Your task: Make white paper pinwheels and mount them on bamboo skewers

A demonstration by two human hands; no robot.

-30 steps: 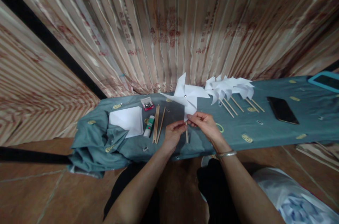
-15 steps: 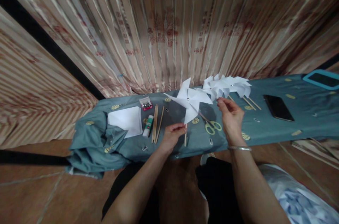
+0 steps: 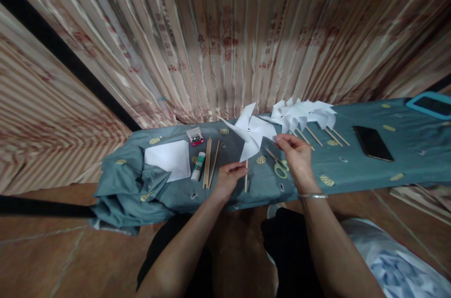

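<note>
My left hand point(image 3: 230, 178) is closed around the wooden stick of a white paper pinwheel point(image 3: 249, 130), holding it upright over the table. A small metal pin shows at the pinwheel's centre. The thumb and fingertips of my right hand point(image 3: 296, 153) are pinched together at the edge of its right-hand blade. Beneath that hand lie scissors point(image 3: 281, 170) with light green handles, partly covered by it. Behind, several finished pinwheels point(image 3: 305, 112) lie overlapped in a row, their sticks pointing toward me.
On the green cloth point(image 3: 310, 178) are a stack of white paper point(image 3: 169, 157), a glue stick point(image 3: 198, 166), several wooden sticks point(image 3: 207, 162) and a small box of pins point(image 3: 195, 137). To the right lie a phone point(image 3: 372, 143) and a blue-framed tablet point(image 3: 431, 104). A plastic bag point(image 3: 394, 260) stands on the floor.
My right hand has moved left, from beside the row of pinwheels to the held pinwheel's blade. The blades have turned a little. My left hand keeps its hold.
</note>
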